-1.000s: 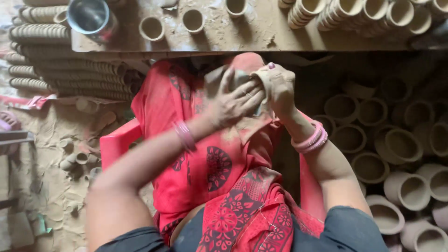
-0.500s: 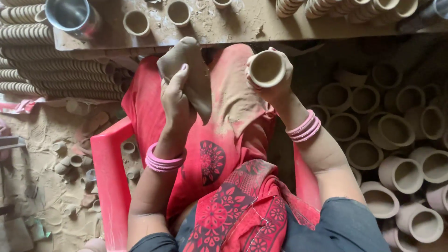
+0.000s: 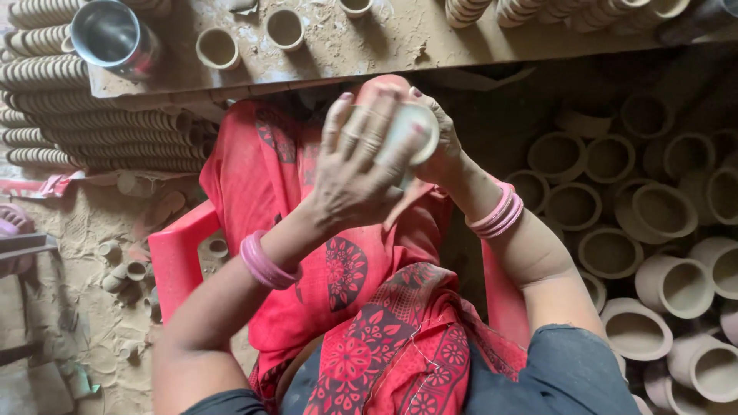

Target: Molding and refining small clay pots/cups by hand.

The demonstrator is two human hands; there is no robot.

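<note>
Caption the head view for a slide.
Left hand and right hand cup a small pale clay cup above a red plastic chair.

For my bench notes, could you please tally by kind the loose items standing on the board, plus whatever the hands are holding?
steel tumbler on the board: 1
loose clay cups, standing apart from the stacks: 3
held clay cup, between left hand and right hand: 1
Total: 5
</note>
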